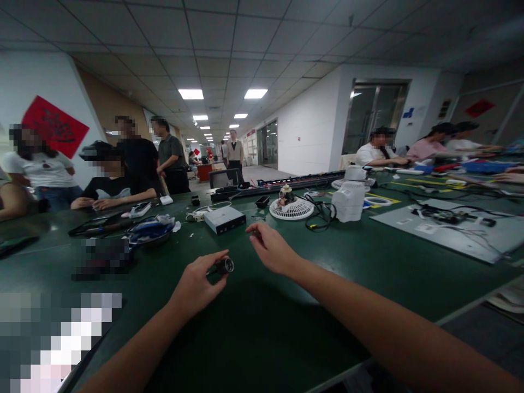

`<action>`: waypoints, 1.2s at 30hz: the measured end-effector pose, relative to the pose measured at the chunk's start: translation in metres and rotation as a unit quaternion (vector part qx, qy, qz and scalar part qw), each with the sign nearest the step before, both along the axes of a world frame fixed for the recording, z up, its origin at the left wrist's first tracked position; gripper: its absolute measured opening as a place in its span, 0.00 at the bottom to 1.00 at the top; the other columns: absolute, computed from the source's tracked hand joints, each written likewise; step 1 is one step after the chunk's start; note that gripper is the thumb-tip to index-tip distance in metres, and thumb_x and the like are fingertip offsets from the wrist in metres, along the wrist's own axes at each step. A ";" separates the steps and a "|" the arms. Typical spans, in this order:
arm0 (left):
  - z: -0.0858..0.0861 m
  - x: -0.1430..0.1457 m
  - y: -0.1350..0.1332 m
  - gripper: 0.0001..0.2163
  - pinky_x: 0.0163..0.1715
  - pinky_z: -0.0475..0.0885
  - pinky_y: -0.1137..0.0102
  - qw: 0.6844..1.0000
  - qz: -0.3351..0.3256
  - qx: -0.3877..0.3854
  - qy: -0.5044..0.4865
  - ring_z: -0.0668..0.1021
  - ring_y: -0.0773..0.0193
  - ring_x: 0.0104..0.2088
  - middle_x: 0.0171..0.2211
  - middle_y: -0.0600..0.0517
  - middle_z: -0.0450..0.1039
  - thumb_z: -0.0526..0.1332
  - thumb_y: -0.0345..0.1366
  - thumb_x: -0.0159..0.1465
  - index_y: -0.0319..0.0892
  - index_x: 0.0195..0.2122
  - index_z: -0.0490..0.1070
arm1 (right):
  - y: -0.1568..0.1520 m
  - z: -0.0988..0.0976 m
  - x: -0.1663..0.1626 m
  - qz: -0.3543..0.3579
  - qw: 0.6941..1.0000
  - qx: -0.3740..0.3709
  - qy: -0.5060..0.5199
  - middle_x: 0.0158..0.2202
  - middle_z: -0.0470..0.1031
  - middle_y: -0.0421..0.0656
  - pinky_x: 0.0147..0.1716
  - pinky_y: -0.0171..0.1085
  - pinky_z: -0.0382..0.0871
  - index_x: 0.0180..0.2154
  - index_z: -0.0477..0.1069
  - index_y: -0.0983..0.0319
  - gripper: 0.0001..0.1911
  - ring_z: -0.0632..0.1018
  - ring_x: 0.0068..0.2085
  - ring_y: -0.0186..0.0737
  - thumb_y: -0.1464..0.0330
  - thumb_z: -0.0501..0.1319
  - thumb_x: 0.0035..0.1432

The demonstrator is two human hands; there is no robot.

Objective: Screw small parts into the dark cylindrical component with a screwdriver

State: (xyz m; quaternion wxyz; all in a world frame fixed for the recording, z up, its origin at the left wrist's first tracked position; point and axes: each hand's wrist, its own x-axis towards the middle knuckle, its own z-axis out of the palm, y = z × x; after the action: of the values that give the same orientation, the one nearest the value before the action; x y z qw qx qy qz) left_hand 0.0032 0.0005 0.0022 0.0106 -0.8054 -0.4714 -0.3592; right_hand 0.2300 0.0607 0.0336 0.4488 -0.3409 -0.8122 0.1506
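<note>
Between the thumb and fingers of my left hand (202, 281) is a short black cylinder (225, 266), possibly part of a small flashlight. Its round end, with a pale ring, faces right. My right hand (272, 248) hovers to the right and farther forward, apart from the cylinder. Its fingers are bent together, and something small and dark shows at the fingertips, too small to name. Beyond my hands a grey optical disc drive (225, 219) lies on the green table (245, 338).
A round white fan-like grille (292, 208) with a motor and a white plastic housing (349, 201) stand farther back. A metal panel (450, 229) with wires lies right. Blue bagged items (151, 229) lie left. Several people sit or stand around the table.
</note>
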 end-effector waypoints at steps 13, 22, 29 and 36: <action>-0.002 -0.006 0.002 0.26 0.49 0.76 0.59 1.000 0.024 -0.014 -0.009 0.81 0.57 0.45 0.46 0.49 0.80 0.64 0.33 0.58 0.43 0.59 0.67 | 0.013 -0.004 0.004 0.227 0.944 -0.129 0.202 0.32 0.74 0.41 0.38 0.38 0.71 0.39 0.70 0.61 0.14 0.77 0.34 0.36 0.56 0.61 0.61; 0.000 -0.003 -0.002 0.25 0.43 0.78 0.63 0.999 0.015 -0.025 -0.028 0.82 0.60 0.38 0.43 0.49 0.81 0.64 0.32 0.58 0.42 0.58 0.68 | 0.007 -0.007 0.003 0.203 0.968 -0.110 0.100 0.31 0.77 0.42 0.37 0.38 0.71 0.38 0.70 0.62 0.07 0.79 0.34 0.37 0.66 0.58 0.65; -0.001 -0.001 -0.001 0.25 0.41 0.79 0.63 0.999 0.018 -0.021 -0.024 0.83 0.60 0.36 0.40 0.49 0.81 0.64 0.32 0.57 0.43 0.57 0.69 | 0.009 -0.009 0.003 0.202 0.965 -0.123 0.114 0.31 0.77 0.41 0.37 0.37 0.71 0.38 0.69 0.62 0.07 0.79 0.35 0.37 0.65 0.58 0.65; 0.002 0.000 -0.002 0.25 0.41 0.79 0.63 0.999 0.018 -0.039 -0.012 0.83 0.60 0.34 0.38 0.50 0.82 0.64 0.33 0.57 0.42 0.57 0.69 | 0.013 -0.011 0.002 0.219 0.955 -0.160 0.121 0.31 0.75 0.41 0.37 0.37 0.72 0.37 0.68 0.63 0.07 0.78 0.34 0.36 0.65 0.58 0.65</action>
State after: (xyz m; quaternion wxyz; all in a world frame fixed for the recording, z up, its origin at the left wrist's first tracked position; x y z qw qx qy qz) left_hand 0.0037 -0.0017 0.0037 -0.0197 -0.7920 -0.4998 -0.3500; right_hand 0.2321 0.0741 0.0228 0.4393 -0.2017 -0.7716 0.4135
